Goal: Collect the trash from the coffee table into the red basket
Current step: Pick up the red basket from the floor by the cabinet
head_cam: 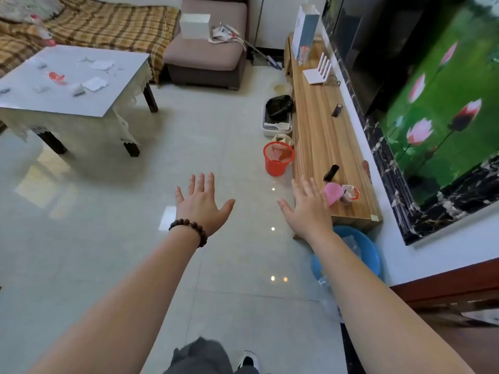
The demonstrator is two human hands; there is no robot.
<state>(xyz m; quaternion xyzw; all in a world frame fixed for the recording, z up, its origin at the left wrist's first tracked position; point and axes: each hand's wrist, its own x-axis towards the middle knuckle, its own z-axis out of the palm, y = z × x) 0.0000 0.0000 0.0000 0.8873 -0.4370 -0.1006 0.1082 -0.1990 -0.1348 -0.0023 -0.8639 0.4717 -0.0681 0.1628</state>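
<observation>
The red basket (278,158) stands on the tiled floor beside the long wooden TV bench, ahead of my hands. The coffee table (35,103) is at the upper left; on its white top lie a red wrapper (56,77), crumpled white paper (94,83), another white scrap (101,65) and several small grey bits. My left hand (201,205), with a bead bracelet at the wrist, is stretched out over the floor, fingers spread, holding nothing. My right hand (307,209) is likewise spread and holds nothing, just below the basket and next to the bench's near end.
The wooden bench (321,136) runs along the right wall with a router, a pink cup (332,193) and small items. A blue basin (361,252) sits under my right forearm. A litter tray with a black bag (278,114) lies beyond the basket. A sofa and brown armchair (205,49) stand at the back.
</observation>
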